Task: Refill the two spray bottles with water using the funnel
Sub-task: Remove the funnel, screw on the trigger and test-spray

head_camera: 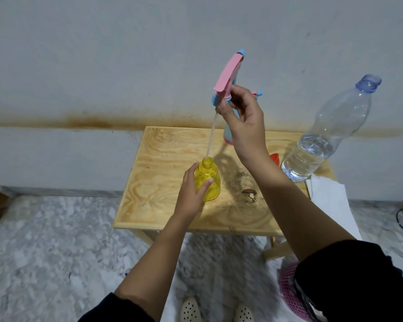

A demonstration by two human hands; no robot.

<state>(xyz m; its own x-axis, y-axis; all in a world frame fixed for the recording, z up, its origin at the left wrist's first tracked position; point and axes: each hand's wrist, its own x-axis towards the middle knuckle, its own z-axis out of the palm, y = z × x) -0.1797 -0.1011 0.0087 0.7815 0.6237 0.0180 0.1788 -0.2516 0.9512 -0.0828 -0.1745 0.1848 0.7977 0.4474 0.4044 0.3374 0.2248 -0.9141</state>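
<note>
A yellow spray bottle stands upright with its neck uncovered on the small wooden table. My left hand grips its left side. High above it, my right hand holds a pink and blue spray head. The head's thin dip tube hangs down with its tip in the bottle's neck. A second spray bottle, blue and pink, stands behind my right hand and is mostly hidden. A red funnel peeks out by my right wrist.
A large clear water bottle, uncapped and about a third full, stands at the table's right side. White paper lies over the right edge. A dark knot marks the tabletop. A pink mesh basket sits on the floor at the lower right.
</note>
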